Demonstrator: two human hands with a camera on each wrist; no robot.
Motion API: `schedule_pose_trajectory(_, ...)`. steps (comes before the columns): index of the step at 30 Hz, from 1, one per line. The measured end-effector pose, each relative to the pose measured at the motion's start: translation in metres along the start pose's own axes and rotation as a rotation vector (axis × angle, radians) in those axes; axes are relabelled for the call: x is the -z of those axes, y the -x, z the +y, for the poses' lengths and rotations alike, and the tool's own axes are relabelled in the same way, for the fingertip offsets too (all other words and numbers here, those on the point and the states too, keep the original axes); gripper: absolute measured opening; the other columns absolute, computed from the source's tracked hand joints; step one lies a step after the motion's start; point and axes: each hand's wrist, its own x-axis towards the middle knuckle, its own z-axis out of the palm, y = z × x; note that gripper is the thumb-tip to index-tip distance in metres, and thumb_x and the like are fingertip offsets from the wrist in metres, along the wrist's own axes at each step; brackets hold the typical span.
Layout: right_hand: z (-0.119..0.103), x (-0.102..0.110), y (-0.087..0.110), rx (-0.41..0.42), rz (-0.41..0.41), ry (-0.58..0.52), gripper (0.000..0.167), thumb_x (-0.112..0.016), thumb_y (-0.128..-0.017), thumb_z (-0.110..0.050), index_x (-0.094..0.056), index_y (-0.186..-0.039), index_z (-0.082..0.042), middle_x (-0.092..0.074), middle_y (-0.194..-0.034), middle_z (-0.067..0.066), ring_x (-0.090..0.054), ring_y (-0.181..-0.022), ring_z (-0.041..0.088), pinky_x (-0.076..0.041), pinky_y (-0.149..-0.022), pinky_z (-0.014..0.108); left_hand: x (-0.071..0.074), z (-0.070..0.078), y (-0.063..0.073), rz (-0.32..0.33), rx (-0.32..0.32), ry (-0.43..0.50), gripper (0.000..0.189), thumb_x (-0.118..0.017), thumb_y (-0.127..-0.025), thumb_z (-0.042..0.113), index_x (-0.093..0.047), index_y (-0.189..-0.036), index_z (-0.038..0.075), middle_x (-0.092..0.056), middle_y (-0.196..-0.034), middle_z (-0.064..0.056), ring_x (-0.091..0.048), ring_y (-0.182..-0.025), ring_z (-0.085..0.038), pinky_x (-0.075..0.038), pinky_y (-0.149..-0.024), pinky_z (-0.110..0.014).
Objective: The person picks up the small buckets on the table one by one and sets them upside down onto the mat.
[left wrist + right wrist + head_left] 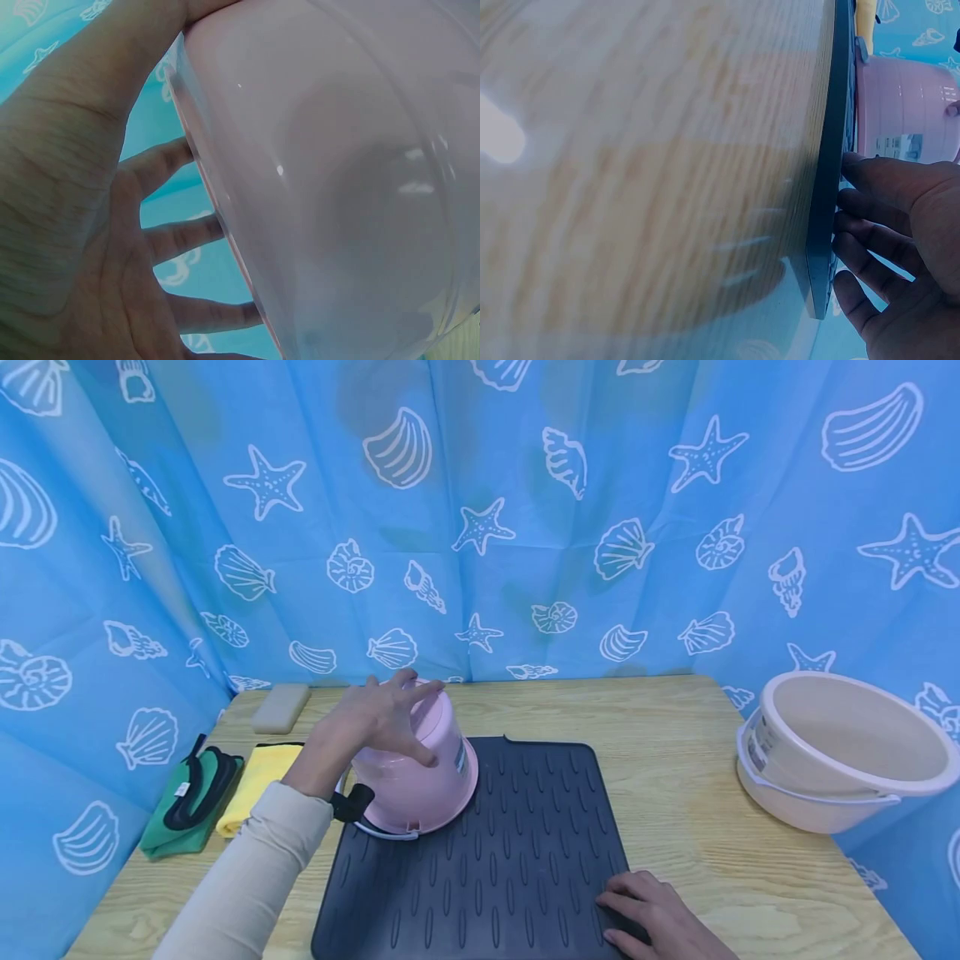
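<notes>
An upturned pink bucket (397, 789) stands rim down on the back left of a dark ribbed mat (517, 860). My left hand (382, 714) spans the bucket's raised base, thumb on the near side and fingers over the far edge. In the left wrist view its fingertips touch the edge of the pink bucket (337, 187). The bucket's pale handle (386, 833) hangs at the front left, near the rim. At the mat's right front edge rests my right hand (660, 914), its fingers loosely bent with the tips on the mat (829, 180).
A beige bucket (810, 806) with a pale handle stands at the right of the wooden table (675, 718). On the left lie a green cloth item with black straps (187, 802), a folded yellow cloth (258, 777) and a beige block (281, 708). A blue shell-patterned curtain (480, 585) surrounds the table.
</notes>
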Motion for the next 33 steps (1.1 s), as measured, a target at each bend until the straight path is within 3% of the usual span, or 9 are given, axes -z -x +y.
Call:
schedule_pose_trajectory(11, 0.003, -0.003, 0.000, 0.053, 0.068, 0.009, 0.027, -0.082, -0.083, -0.023, -0.074, -0.107, -0.013, -0.060, -0.108, -0.004, -0.054, -0.094, 0.009, -0.051, -0.072, 0.030, -0.002, 0.006, -0.003, 0.013, -0.002, -0.024, 0.110, -0.075, -0.066, 0.072, -0.028, -0.159, 0.035, -0.026, -0.161, -0.012, -0.039, -0.130, -0.058, -0.042, -0.095, -0.065)
schedule_pose_trajectory(17, 0.005, -0.003, 0.001, 0.059, 0.052, -0.012, 0.026, -0.080, -0.086, -0.024, -0.074, -0.107, -0.012, -0.059, -0.108, -0.003, -0.054, -0.094, 0.010, -0.050, -0.070, 0.030, -0.002, 0.008, -0.005, 0.001, 0.002, -0.044, 0.110, -0.074, -0.068, 0.073, -0.025, -0.159, 0.035, -0.024, -0.162, -0.012, -0.038, -0.131, -0.058, -0.041, -0.098, -0.065)
schedule_pose_trajectory(25, 0.005, -0.005, 0.001, 0.077, 0.067, -0.013, 0.026, -0.080, -0.086, -0.024, -0.074, -0.108, -0.012, -0.059, -0.108, -0.003, -0.054, -0.093, 0.010, -0.049, -0.069, 0.029, 0.001, 0.007, 0.003, -0.024, -0.024, 0.008, 0.111, -0.072, -0.071, 0.073, -0.020, -0.161, 0.034, -0.017, -0.165, -0.012, -0.023, -0.139, -0.060, -0.035, -0.101, -0.071)
schedule_pose_trajectory(28, 0.005, -0.005, 0.002, 0.080, 0.068, -0.013, 0.026, -0.080, -0.086, -0.024, -0.074, -0.108, -0.012, -0.059, -0.108, -0.002, -0.053, -0.093, 0.010, -0.049, -0.069, 0.029, 0.002, 0.007, 0.007, 0.023, -0.075, 0.030, 0.108, -0.069, -0.072, 0.074, -0.022, -0.160, 0.033, -0.021, -0.164, -0.011, -0.026, -0.139, -0.058, -0.037, -0.099, -0.071)
schedule_pose_trajectory(33, 0.005, -0.003, 0.002, 0.071, 0.052, -0.014, 0.026, -0.079, -0.087, -0.025, -0.074, -0.108, -0.011, -0.059, -0.108, -0.002, -0.053, -0.092, 0.010, -0.050, -0.069, 0.029, -0.001, 0.006, 0.018, 0.208, -0.187, 0.118, 0.091, -0.069, -0.079, 0.064, -0.036, -0.156, 0.029, -0.037, -0.157, -0.008, -0.040, -0.137, -0.044, -0.042, -0.100, -0.062)
